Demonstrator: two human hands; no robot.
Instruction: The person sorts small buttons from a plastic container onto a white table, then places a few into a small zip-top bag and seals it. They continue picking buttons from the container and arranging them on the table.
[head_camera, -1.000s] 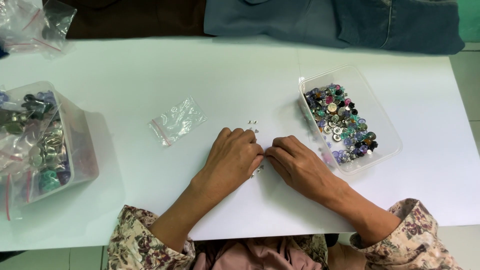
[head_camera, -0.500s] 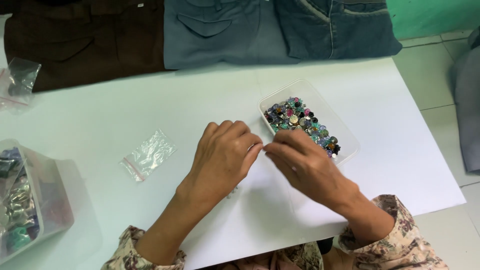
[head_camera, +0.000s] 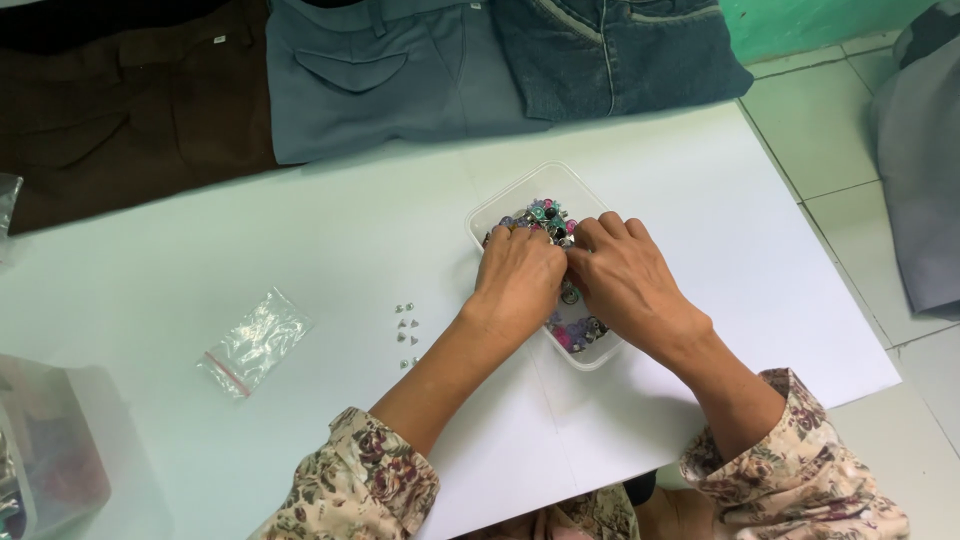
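Both hands crowd the clear plastic tub (head_camera: 497, 208) at centre right, the left hand (head_camera: 520, 275) and right hand (head_camera: 625, 275) side by side over it, so little of the tub is open from above. Bare white table (head_camera: 330, 225) lies open to the left of the tub. Lower left of centre, a few small metal studs (head_camera: 405, 325) and a little clear bag (head_camera: 255, 342) lie in the way. Folded trousers (head_camera: 380, 75) line the top edge. A plastic box (head_camera: 45, 455) fills the lower left corner.
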